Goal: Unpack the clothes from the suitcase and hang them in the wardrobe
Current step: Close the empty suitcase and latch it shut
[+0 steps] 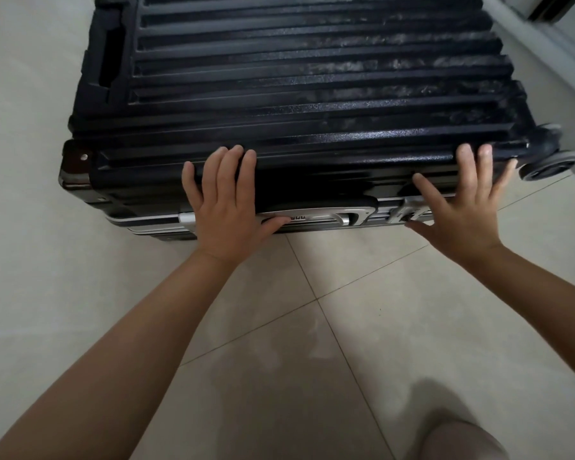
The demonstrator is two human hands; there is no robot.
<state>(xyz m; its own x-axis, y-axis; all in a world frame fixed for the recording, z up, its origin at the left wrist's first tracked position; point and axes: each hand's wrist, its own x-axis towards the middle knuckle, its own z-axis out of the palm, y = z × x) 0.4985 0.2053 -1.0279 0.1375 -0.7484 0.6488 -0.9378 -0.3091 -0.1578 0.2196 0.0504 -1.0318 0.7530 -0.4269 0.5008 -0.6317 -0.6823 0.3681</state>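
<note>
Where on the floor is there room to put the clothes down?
Bare floor lies in front of the suitcase, between the two arms. More lies left of the suitcase, beside its corner. It is crowded along the front edge, where the left hand and right hand rest by the lock.

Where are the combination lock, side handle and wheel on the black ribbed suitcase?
silver combination lock [297, 218], head view, on its dials
silver side handle [341, 216], head view, on its bar
grey suitcase wheel [550, 167], head view, on its tread

suitcase [312, 94]: black, ribbed, whitish scuffs | latches [409, 210]: silver | floor [279, 327]: beige tiles
</note>
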